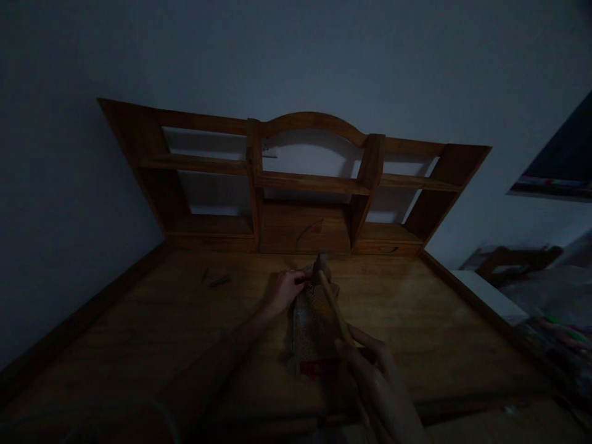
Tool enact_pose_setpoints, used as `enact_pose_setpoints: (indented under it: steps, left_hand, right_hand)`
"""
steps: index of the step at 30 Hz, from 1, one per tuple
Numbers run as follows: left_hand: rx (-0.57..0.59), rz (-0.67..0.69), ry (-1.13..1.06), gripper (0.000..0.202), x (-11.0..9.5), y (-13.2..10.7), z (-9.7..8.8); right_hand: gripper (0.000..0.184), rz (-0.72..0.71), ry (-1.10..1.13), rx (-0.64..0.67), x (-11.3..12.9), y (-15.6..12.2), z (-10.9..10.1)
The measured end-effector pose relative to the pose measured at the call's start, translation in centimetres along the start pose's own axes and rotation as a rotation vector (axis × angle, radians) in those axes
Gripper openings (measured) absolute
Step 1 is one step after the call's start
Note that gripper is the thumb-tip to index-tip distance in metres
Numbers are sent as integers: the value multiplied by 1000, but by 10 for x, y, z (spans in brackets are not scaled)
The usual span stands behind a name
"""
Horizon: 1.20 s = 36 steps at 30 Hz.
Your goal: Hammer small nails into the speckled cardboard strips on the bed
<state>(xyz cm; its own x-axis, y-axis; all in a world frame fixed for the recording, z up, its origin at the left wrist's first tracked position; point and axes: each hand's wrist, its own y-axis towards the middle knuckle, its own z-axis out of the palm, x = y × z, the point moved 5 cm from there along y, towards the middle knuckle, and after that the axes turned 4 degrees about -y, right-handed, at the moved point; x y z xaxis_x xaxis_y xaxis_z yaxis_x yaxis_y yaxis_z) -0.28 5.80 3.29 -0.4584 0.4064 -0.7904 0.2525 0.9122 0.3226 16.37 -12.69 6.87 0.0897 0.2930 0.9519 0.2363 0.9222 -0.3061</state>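
A hammer [333, 305] points away from me, its pale wooden handle gripped by my right hand [372, 364] and its dark head near my left fingertips. My left hand [287, 288] is closed in a pinch beside the hammer head; what lies between thumb and finger is too dark and small to name. Beneath both hands lies a flat, speckled slab-like piece or packet [311, 327] with a red patch at its near end. The hammer and my right hand cover part of it. In this dim light I cannot tell whether the hammer head touches anything.
The wooden desk [185, 333] has raised side edges and a shelf unit [305, 182] along its back. Left of my hands lie a short dark object [219, 281] and a thin one [205, 274]. At the right stands a chair [518, 262] beside a white surface [490, 295].
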Motion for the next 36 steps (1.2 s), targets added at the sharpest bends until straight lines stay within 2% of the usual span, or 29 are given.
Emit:
enact_pose_setpoints:
  steps: [6,10,13,18,24,26,36]
  left_hand:
    - [37,-28,-12,19,-1,-1,0]
    - [24,-44,-8,19,7,0,2]
    - [33,-57,-24,21,14,1,5]
    - [6,-11,9,24,13,1,3]
    - [11,-51,17,19,14,1,4]
    - [8,-62,24,18,16,1,4]
    - [4,-71,34,25,13,2,3]
  right_hand:
    - [64,-23,-27,-32,11,-4,-3]
    - [66,-40,-54,-33,19,-8,-5]
    - [64,-47,-81,-34,15,-6,-6]
    - [66,-40,-76,37,4,2,-1]
    - [66,-47,-94,-30,16,-8,-3]
    - [67,-49,-100,-13,18,-11,-3]
    - [68,-20,-113,25,-2,-6,-1]
